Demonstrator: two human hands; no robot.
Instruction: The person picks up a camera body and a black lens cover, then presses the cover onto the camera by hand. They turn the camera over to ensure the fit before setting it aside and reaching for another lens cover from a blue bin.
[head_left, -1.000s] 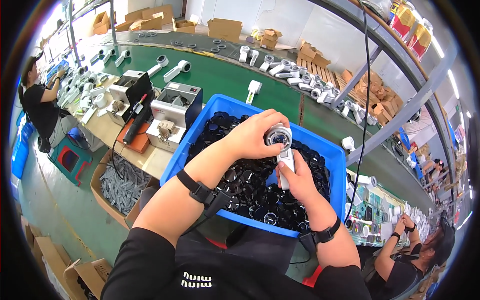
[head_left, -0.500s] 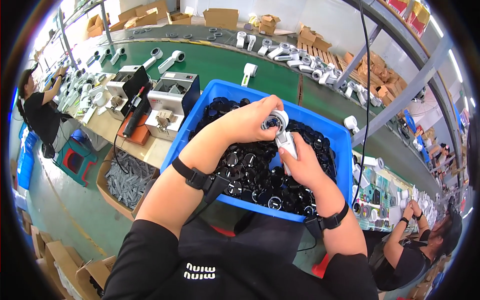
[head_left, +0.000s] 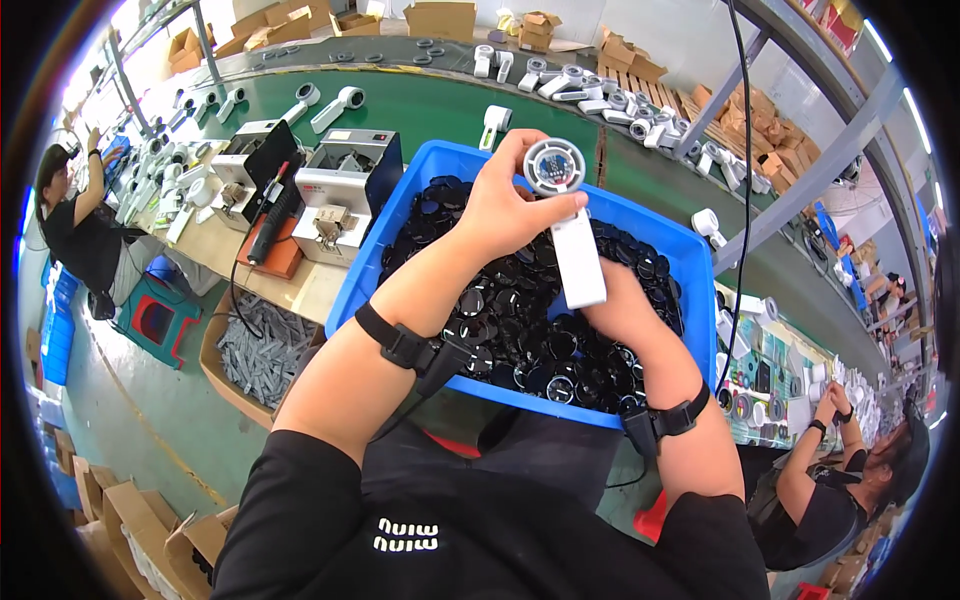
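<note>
My left hand (head_left: 507, 208) is closed round the neck of a white handheld fan (head_left: 580, 258), over the blue bin. The fan's round grey head (head_left: 555, 166) faces up, with a circuit board showing inside its ring. Its handle slants down toward my right hand (head_left: 622, 308), which reaches into the bin behind the handle end. The fingers of that hand are hidden by the handle and the bin's contents. Many glossy black round covers (head_left: 480, 330) fill the blue bin (head_left: 462, 391).
Left of the bin stand two grey-white machines (head_left: 345, 185) and a black electric screwdriver (head_left: 268, 235). A carton of grey strips (head_left: 262, 350) sits below. Beyond runs a green conveyor (head_left: 420, 105) carrying more fans. Co-workers sit at left (head_left: 75, 220) and right (head_left: 835, 490).
My right hand has let go of the fan handle and dropped into the bin. The left hand has lifted the fan and turned its head face up.
</note>
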